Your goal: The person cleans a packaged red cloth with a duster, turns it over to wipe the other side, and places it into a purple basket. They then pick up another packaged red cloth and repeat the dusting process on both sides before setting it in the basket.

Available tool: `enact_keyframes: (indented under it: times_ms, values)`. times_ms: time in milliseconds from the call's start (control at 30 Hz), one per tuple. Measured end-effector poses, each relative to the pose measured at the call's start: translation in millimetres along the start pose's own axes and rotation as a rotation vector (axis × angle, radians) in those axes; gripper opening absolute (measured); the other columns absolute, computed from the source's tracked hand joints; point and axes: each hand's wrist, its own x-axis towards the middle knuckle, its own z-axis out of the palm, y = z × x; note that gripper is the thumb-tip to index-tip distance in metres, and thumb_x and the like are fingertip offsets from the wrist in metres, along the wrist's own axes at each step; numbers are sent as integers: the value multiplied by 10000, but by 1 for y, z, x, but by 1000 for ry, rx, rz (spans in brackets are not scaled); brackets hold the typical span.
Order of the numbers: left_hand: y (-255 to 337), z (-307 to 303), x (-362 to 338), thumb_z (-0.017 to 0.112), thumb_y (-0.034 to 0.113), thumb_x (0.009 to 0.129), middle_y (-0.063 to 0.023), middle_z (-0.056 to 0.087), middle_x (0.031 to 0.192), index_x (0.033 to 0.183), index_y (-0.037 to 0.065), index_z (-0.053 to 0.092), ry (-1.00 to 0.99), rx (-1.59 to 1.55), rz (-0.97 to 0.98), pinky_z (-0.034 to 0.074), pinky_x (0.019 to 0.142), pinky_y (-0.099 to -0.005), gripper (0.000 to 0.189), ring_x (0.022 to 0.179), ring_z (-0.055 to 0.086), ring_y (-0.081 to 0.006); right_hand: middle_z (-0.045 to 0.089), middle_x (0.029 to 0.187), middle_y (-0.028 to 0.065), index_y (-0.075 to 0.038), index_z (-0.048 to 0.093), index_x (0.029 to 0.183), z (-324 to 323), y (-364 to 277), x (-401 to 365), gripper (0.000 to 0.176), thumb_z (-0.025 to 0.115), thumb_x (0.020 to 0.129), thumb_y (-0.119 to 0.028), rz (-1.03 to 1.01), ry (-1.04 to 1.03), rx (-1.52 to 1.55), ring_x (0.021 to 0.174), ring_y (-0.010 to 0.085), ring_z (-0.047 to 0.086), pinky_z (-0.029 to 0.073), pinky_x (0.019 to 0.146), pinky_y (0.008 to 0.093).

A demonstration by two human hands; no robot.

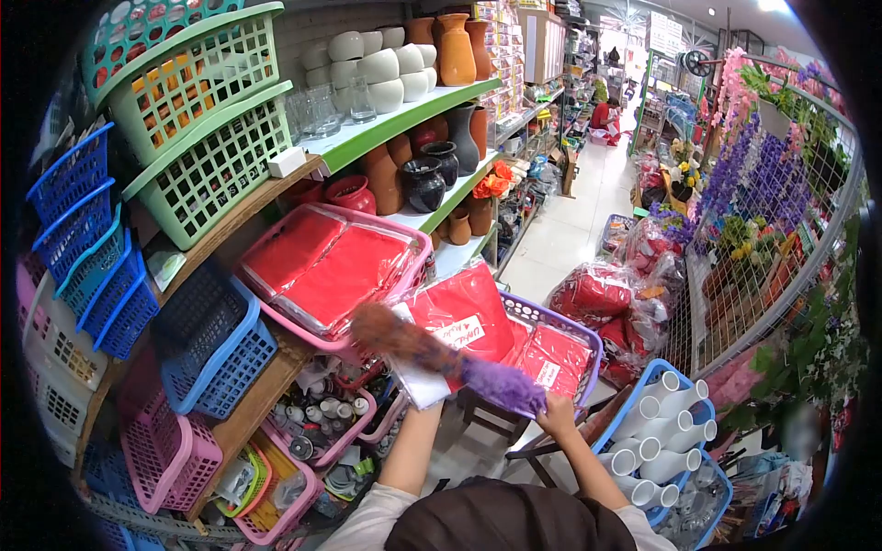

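Note:
My right hand (556, 418) is closed around the purple end of a fluffy duster (501, 383), whose blurred brown end reaches left across a packet. That packet of red cloth (459, 308), in clear plastic with a handwritten white label, is held tilted by my left hand (432, 410). The fingers of that hand are mostly hidden behind the packet and its white lower edge. Just beyond, a purple basket (599, 354) contains more red packets (557, 358). To the left, a pink basket (418, 241) is filled with similar red packets (354, 271).
Shelves at the left carry green baskets (197, 174), blue baskets (220, 367), white bowls (377, 66) and clay vases (457, 50). At the right are white vases (675, 427) in a blue basket, bagged red goods (593, 289) and a wire rack (781, 312) with artificial flowers. A tiled aisle (560, 207) runs ahead.

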Motion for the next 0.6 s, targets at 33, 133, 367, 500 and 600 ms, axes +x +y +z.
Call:
enact_keyframes:
  times_ms: [33, 133, 367, 500, 600]
  values:
    - [-1, -6, -5, 348, 566, 849, -126, 421, 1265, 1302, 68, 334, 29, 43, 21, 359, 957, -444, 673, 1109, 455, -288, 536, 617, 191, -16, 553, 930, 7, 5, 1, 344, 575, 625, -175, 5, 0, 2, 573, 362, 550, 446, 540, 436]
    - [-12, -9, -1, 348, 565, 849, -124, 421, 1266, 1303, 69, 332, 115, 167, 85, 358, 957, -443, 672, 1111, 453, -288, 531, 663, 252, 8, 548, 822, 21, 16, 9, 205, 522, 655, -108, 215, 129, 156, 650, 430, 531, 422, 587, 468]
    - [-37, -18, -1, 348, 562, 851, -121, 421, 1270, 1306, 71, 328, 321, 469, 226, 356, 960, -442, 670, 1117, 449, -289, 535, 679, 277, 50, 518, 839, 100, 83, -6, 223, 500, 689, -115, 348, 44, 139, 643, 445, 521, 405, 594, 489]
    - [-41, -23, 5, 348, 560, 852, -119, 421, 1271, 1308, 72, 326, 437, 649, 314, 354, 961, -441, 668, 1121, 447, -290, 542, 686, 276, 49, 519, 838, 117, 88, 9, 211, 484, 732, -130, 444, 105, 177, 660, 444, 532, 412, 605, 491]
    - [-42, -34, 0, 348, 559, 853, -118, 420, 1273, 1309, 73, 324, 517, 777, 389, 353, 962, -440, 667, 1124, 445, -290, 571, 707, 259, 39, 538, 874, 129, 93, 25, 241, 466, 787, -174, 580, 14, 2, 671, 431, 560, 443, 618, 487]
